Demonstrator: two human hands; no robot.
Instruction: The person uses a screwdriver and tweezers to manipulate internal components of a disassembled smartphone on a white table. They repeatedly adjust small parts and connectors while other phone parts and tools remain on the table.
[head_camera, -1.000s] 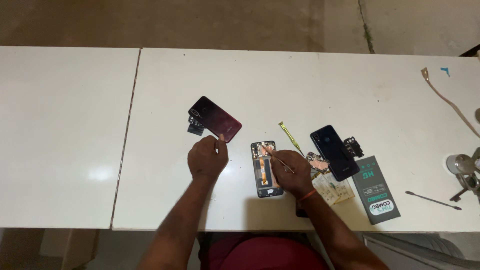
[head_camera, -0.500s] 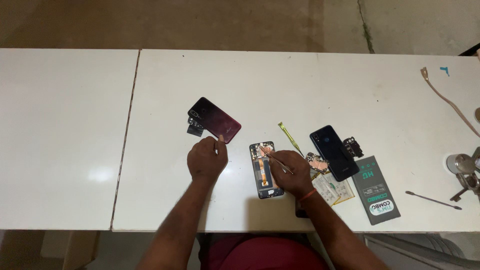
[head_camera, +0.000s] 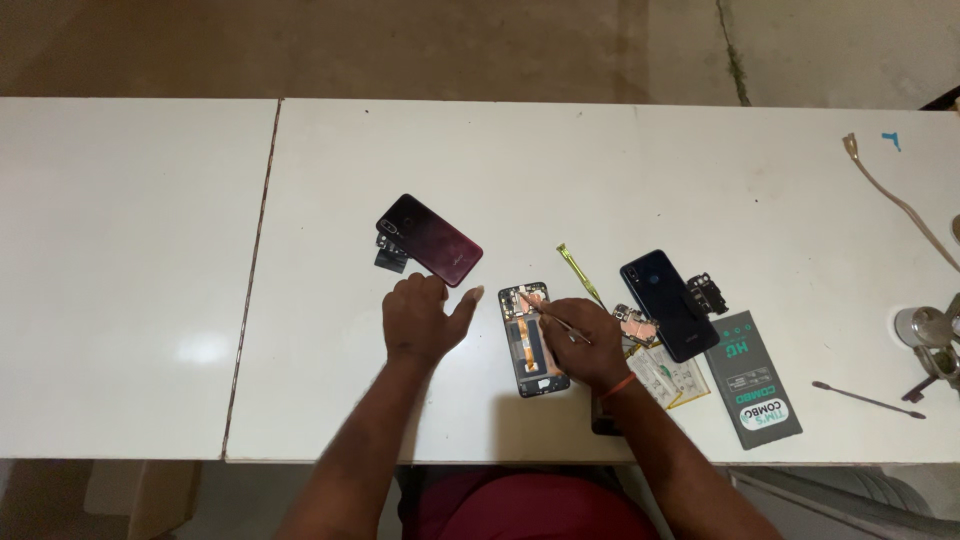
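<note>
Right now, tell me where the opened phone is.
In the head view, the opened phone lies near the table's front edge, between the left hand and right hand, left of the blue phone.

Bare forearms, an orange band (head_camera: 617, 386) on the right wrist, dark red garment (head_camera: 520, 510) below.

beside the green box (head_camera: 758, 380) on the white table (head_camera: 640, 170) lie a blue phone back (head_camera: 662, 303), a spudger (head_camera: 868, 399) and, further left, a red phone back (head_camera: 430, 238).
</note>
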